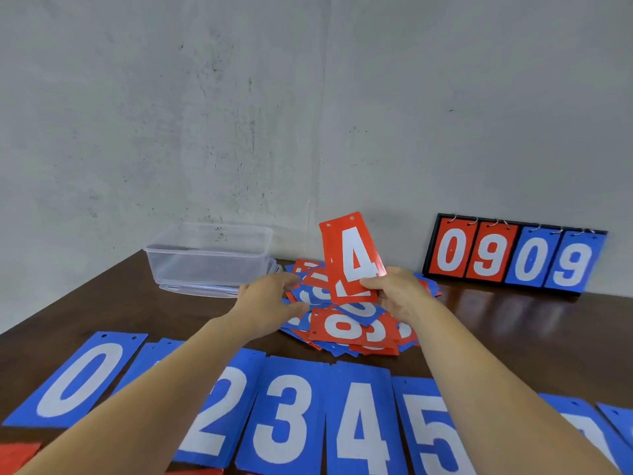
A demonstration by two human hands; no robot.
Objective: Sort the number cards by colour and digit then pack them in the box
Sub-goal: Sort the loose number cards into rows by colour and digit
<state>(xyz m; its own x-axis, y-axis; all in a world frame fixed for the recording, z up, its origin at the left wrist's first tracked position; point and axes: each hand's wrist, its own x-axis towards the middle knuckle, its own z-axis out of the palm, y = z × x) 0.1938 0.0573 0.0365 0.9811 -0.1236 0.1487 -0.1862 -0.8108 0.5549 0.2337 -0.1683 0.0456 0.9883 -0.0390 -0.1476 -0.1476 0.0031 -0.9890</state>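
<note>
— Where is there room to move?
— Bare dark table right of the pile, up to the scoreboard at the wall. My blue row fills the near edge.
— And the cards?
— Flat and glossy, with punched holes on top. My right hand pinches a red 4 upright above the pile — another red card sits behind it. My left hand hovers loosely spread at the pile's left. The clear plastic box stands back-left.

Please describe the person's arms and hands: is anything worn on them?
Both arms are bare as far as the frame shows: the left forearm and right forearm carry no sleeves. The left grip and right grip have no gloves. I see no rings, watch, bracelet or markings.
</note>
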